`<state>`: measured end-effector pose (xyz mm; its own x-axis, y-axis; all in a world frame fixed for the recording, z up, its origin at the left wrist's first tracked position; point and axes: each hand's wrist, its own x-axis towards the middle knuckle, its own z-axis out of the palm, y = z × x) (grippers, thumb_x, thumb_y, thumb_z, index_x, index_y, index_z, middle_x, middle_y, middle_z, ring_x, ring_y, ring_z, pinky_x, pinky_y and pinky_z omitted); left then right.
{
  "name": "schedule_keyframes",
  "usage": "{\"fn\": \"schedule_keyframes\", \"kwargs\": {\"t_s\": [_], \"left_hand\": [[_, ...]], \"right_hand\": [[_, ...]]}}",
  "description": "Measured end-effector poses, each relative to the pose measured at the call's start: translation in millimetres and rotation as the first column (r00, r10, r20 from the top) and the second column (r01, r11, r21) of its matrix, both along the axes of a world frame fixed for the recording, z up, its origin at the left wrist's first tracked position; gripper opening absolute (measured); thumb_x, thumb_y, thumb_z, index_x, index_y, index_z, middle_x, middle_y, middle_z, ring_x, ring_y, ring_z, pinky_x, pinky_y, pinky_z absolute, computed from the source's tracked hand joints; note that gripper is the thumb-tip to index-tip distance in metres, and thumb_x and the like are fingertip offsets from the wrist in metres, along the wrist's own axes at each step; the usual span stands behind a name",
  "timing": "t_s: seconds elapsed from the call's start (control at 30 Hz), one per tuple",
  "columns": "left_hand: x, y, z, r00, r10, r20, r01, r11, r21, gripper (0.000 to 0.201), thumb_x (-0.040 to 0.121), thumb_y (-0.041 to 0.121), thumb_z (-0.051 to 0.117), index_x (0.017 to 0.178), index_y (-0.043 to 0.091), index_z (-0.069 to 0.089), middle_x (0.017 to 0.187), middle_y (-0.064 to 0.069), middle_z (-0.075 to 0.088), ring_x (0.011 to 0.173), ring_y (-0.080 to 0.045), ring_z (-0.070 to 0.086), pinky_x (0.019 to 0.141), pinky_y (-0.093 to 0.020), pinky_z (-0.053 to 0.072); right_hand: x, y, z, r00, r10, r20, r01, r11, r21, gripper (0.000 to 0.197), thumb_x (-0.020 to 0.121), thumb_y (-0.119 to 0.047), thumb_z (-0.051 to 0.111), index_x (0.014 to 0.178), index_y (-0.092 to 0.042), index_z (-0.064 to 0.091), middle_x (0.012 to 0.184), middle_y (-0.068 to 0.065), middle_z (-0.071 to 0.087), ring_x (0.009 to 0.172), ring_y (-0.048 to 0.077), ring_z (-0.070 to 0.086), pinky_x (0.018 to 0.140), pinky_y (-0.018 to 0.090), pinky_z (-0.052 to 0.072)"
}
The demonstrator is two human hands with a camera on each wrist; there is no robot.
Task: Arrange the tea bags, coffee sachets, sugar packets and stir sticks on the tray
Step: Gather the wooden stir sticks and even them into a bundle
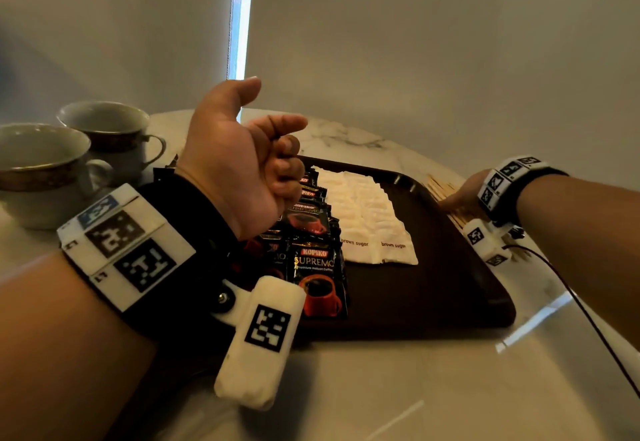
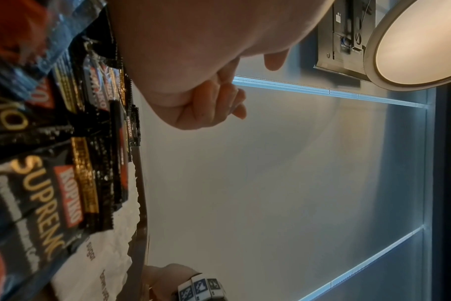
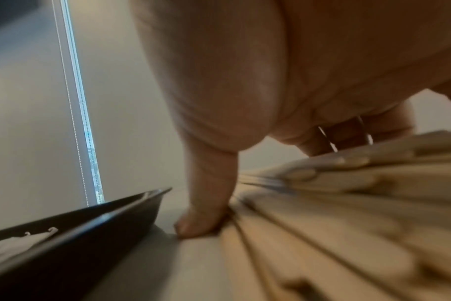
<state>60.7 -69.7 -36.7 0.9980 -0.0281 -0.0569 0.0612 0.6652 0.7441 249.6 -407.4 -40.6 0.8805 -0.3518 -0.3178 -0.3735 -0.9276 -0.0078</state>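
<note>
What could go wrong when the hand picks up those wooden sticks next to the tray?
The stir sticks lie loose in a pile on the table beside the tray, so some may slip from the right hand and scatter. Carried over the rim, they might also knock the neat sugar packets crooked. The left hand hovers over the coffee sachets and might bump them.

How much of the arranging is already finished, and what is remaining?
Done: the coffee sachets and the sugar packets lie in rows on the tray. In hand: the right hand reaches onto the stir sticks, which lie on the table beside the tray; the left hand hovers, curled, holding nothing. Left: the stir sticks go onto the tray. No tea bags are visible.
</note>
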Motion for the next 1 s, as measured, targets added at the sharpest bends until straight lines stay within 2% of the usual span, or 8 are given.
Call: {"fn": "schedule_keyframes", "kwargs": {"t_s": [0.1, 0.3, 0.47, 0.53, 0.67, 0.77, 0.9, 1.0], "left_hand": [[0, 0, 0, 1.000, -0.009, -0.001, 0.009, 1.000, 0.003, 0.051, 0.093, 0.056, 0.040, 0.087, 0.011, 0.063, 0.065, 0.002, 0.039, 0.053, -0.012, 0.028, 0.053, -0.025, 0.015], [-3, -1, 2, 1.000, -0.004, 0.008, 0.004, 1.000, 0.016, 0.051, 0.093, 0.056, 0.040, 0.088, 0.011, 0.063, 0.064, 0.003, 0.040, 0.053, -0.012, 0.029, 0.050, -0.023, 0.018], [-5, -3, 3, 1.000, -0.017, 0.012, 0.017, 1.000, 0.012, 0.051, 0.093, 0.056, 0.040, 0.087, 0.012, 0.063, 0.064, 0.003, 0.040, 0.053, -0.012, 0.029, 0.050, -0.023, 0.018], [-6, -3, 2, 1.000, -0.017, 0.013, 0.017, 1.000, 0.017, 0.051, 0.094, 0.056, 0.040, 0.087, 0.011, 0.064, 0.064, 0.003, 0.041, 0.053, -0.012, 0.030, 0.050, -0.023, 0.018], [-8, -3, 3, 1.000, -0.014, 0.012, 0.014, 1.000, 0.016, 0.050, 0.094, 0.055, 0.040, 0.088, 0.012, 0.064, 0.063, 0.003, 0.042, 0.052, -0.011, 0.030, 0.049, -0.023, 0.019], [-10, -3, 4, 1.000, -0.017, 0.015, 0.016, 1.000, 0.014, 0.051, 0.095, 0.056, 0.039, 0.089, 0.012, 0.064, 0.064, 0.003, 0.042, 0.052, -0.012, 0.031, 0.049, -0.022, 0.020], [-12, -5, 4, 0.999, -0.032, 0.018, 0.031, 0.999, 0.027, 0.050, 0.095, 0.055, 0.038, 0.089, 0.011, 0.063, 0.064, 0.002, 0.042, 0.052, -0.011, 0.031, 0.048, -0.022, 0.019], [-13, -6, 5, 0.999, -0.036, 0.007, 0.036, 0.998, 0.042, 0.048, 0.095, 0.053, 0.039, 0.090, 0.012, 0.063, 0.065, 0.002, 0.043, 0.052, -0.011, 0.032, 0.049, -0.023, 0.020]], "right_hand": [[-7, 9, 7, 0.996, 0.075, 0.053, -0.064, 0.980, -0.187, 0.066, 0.072, -0.067, 0.074, 0.103, -0.011, 0.062, 0.096, 0.009, 0.070, 0.089, 0.027, 0.068, 0.087, 0.042, 0.057], [-4, -3, 4, 0.984, 0.140, 0.113, -0.107, 0.961, -0.257, 0.061, 0.079, -0.068, 0.068, 0.093, -0.008, 0.066, 0.084, 0.007, 0.067, 0.077, 0.024, 0.063, 0.063, 0.032, 0.045], [-10, -11, 10, 0.973, 0.172, 0.151, -0.125, 0.953, -0.277, 0.060, 0.088, -0.057, 0.066, 0.122, -0.007, 0.063, 0.111, 0.009, 0.067, 0.094, 0.027, 0.060, 0.077, 0.031, 0.044], [-15, -12, 11, 0.973, 0.170, 0.158, -0.124, 0.956, -0.268, 0.057, 0.089, -0.054, 0.067, 0.122, -0.008, 0.064, 0.105, 0.009, 0.067, 0.088, 0.026, 0.058, 0.076, 0.032, 0.044], [-22, -18, 15, 0.964, 0.136, 0.229, -0.094, 0.978, -0.186, 0.044, 0.093, -0.046, 0.065, 0.112, -0.007, 0.065, 0.091, 0.006, 0.065, 0.078, 0.021, 0.059, 0.069, 0.033, 0.045], [-28, -24, 19, 0.954, 0.086, 0.288, -0.075, 0.996, -0.048, 0.036, 0.094, -0.039, 0.065, 0.108, -0.006, 0.064, 0.088, 0.008, 0.073, 0.081, 0.026, 0.069, 0.072, 0.038, 0.057], [-40, -23, 34, 0.900, 0.002, 0.435, -0.103, 0.973, 0.208, 0.021, 0.097, -0.031, 0.064, 0.104, -0.012, 0.061, 0.079, 0.006, 0.076, 0.071, 0.023, 0.073, 0.056, 0.032, 0.054], [-48, -12, 48, 0.848, -0.057, 0.526, -0.193, 0.892, 0.409, 0.022, 0.095, -0.034, 0.064, 0.111, -0.019, 0.061, 0.082, 0.006, 0.076, 0.078, 0.026, 0.074, 0.067, 0.044, 0.061]]}}
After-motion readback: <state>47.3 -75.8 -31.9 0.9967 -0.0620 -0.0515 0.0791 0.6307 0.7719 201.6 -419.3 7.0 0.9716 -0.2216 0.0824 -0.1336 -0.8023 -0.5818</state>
